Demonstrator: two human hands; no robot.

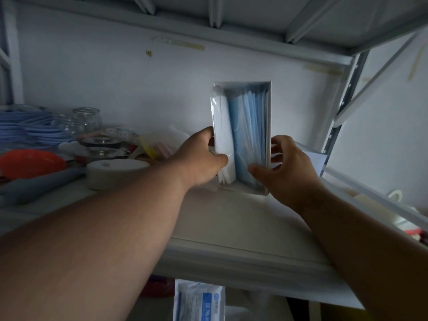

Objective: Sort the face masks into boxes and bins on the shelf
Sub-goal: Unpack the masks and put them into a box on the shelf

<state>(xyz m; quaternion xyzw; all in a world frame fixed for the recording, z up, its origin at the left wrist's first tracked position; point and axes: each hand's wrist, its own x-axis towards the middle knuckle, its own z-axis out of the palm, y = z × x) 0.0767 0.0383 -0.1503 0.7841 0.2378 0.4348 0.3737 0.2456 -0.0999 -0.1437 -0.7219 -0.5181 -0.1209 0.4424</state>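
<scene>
1. The white metal shelf [243,230] fills the view; its near edge runs across the lower part, and the board above is cut off at the top. The light is dim, so fine detail is hard to read.
2. The white mask box [268,126] stands on end on the shelf toward the back wall, its open face turned to the camera. Its base is partly hidden behind both hands.
3. Blue face masks [250,126] stand packed on edge in the right part of the box; their lower ends are covered by the right thumb.
4. A clear-wrapped pack of white masks [221,126] stands at the left side of the box; whether it sits fully inside is unclear.
5. The left hand [199,158] grips this pack, thumb in front, fingers curled behind and out of sight.
6. The right hand [287,165] clasps the box's right wall, thumb across the front, fingers bent behind.
7. Left of the box lie a white round lidded tub [115,173], glass jars [86,119], an orange object [30,163], all blurred.
8. A printed mask packet [199,302] shows below the shelf, cut off by the frame.
</scene>
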